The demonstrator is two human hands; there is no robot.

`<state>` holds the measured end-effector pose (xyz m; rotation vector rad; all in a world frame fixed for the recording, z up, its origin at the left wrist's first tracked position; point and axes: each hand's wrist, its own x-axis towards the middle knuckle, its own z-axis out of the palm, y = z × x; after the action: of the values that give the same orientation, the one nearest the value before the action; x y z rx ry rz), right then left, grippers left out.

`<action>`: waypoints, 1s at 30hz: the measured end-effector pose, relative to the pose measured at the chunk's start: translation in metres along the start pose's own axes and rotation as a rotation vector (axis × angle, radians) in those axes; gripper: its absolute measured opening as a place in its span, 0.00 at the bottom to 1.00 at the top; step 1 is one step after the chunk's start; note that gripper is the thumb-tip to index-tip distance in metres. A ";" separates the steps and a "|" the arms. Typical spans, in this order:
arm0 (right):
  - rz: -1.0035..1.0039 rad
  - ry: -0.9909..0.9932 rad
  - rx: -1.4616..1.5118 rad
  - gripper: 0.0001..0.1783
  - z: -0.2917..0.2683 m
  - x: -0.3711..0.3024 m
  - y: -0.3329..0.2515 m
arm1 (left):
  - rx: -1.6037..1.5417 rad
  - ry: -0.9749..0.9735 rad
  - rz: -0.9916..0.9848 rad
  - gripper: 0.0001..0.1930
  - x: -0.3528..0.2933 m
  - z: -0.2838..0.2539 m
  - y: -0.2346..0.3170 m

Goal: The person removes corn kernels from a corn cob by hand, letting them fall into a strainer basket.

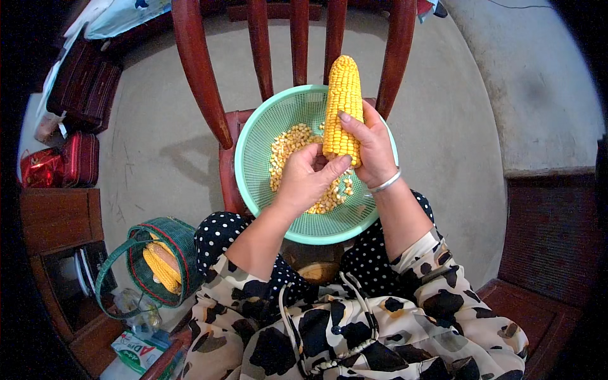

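A yellow corn cob point(344, 95), covered in kernels, stands nearly upright above a mint-green mesh basin point(256, 130). Wrapped around its right side is my right hand point(373, 142), thumb across the kernels, a silver bangle at the wrist. My left hand point(307, 180) is at the cob's lower end, with the thumb pressed to the bottom kernels and the fingers curled, partly hidden behind it. Loose corn kernels point(292, 140), yellow and whitish, lie in the bottom of the basin beneath both hands.
The basin rests on a dark red wooden chair point(229, 180) with a slatted back. At lower left, a green woven basket point(136, 253) holds more corn cobs point(161, 269). A wooden cabinet point(63, 215) and a red bag point(82, 158) stand at left. A wall point(544, 95) rises at right.
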<state>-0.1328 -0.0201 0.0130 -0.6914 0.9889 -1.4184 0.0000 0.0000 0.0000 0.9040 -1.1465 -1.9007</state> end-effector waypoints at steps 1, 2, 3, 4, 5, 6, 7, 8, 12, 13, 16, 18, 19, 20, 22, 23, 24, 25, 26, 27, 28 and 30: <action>0.007 -0.001 0.014 0.26 0.001 -0.001 0.000 | -0.004 0.031 -0.001 0.18 0.000 0.001 0.000; 0.015 -0.001 0.029 0.26 0.001 -0.001 0.000 | -0.009 0.062 -0.002 0.17 -0.001 0.001 0.000; 0.015 -0.002 0.031 0.26 0.003 -0.002 -0.001 | -0.007 0.063 -0.003 0.17 -0.001 0.001 0.000; 0.021 0.000 0.038 0.26 0.004 -0.002 -0.002 | 0.005 0.065 -0.004 0.17 -0.001 0.001 0.000; 0.027 0.002 0.046 0.25 0.005 -0.002 -0.002 | 0.017 0.066 -0.005 0.17 -0.002 0.000 0.000; 0.025 0.002 0.045 0.25 0.004 -0.001 -0.004 | 0.017 0.064 -0.004 0.17 -0.001 0.000 0.000; 0.045 -0.010 0.059 0.25 0.002 0.000 -0.005 | 0.013 0.055 0.001 0.17 -0.001 0.000 0.000; 0.066 -0.022 0.073 0.24 0.001 0.001 -0.006 | 0.009 0.045 0.007 0.17 0.000 0.001 -0.001; 0.046 -0.025 0.066 0.24 0.001 0.001 -0.004 | -0.047 0.048 0.021 0.16 0.000 0.000 -0.003; 0.041 -0.014 0.063 0.24 0.001 0.001 -0.003 | -0.015 0.026 0.026 0.14 0.000 -0.001 -0.002; 0.020 0.012 0.037 0.24 0.001 0.001 -0.001 | 0.107 -0.015 -0.004 0.11 0.000 -0.005 -0.002; 0.002 0.028 0.014 0.23 -0.001 0.001 -0.002 | 0.196 -0.035 -0.038 0.10 0.001 -0.007 -0.003; 0.017 0.025 0.038 0.23 -0.002 0.002 -0.003 | 0.200 -0.036 -0.056 0.10 0.002 -0.007 -0.002; 0.032 0.023 0.062 0.23 -0.004 0.002 -0.004 | 0.203 -0.036 -0.073 0.10 0.002 -0.008 -0.002; 0.033 0.025 0.066 0.23 -0.005 0.003 -0.005 | 0.135 -0.054 -0.075 0.10 0.003 -0.010 -0.002; 0.032 0.027 0.070 0.23 -0.006 0.003 -0.005 | 0.069 -0.072 -0.076 0.11 0.004 -0.010 -0.002; 0.035 0.023 0.074 0.23 -0.004 0.003 -0.004 | 0.072 -0.066 -0.076 0.11 0.002 -0.010 -0.001; 0.032 0.025 0.062 0.23 -0.001 0.003 -0.003 | 0.031 -0.034 -0.067 0.11 0.000 -0.009 0.002; 0.030 0.027 0.050 0.23 0.001 0.002 -0.002 | -0.010 -0.002 -0.057 0.11 -0.002 -0.009 0.004; 0.029 0.030 0.047 0.23 0.000 0.002 -0.002 | -0.013 -0.005 -0.058 0.11 0.000 -0.009 0.002; 0.025 0.025 0.038 0.24 0.000 0.001 -0.001 | -0.038 -0.016 -0.076 0.12 0.001 -0.009 0.002; 0.022 0.022 0.029 0.24 -0.002 0.000 0.000 | -0.065 -0.028 -0.094 0.13 0.002 -0.008 0.000</action>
<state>-0.1340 -0.0203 0.0118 -0.6432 0.9884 -1.4214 0.0062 -0.0052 -0.0030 0.9130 -1.0690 -2.0202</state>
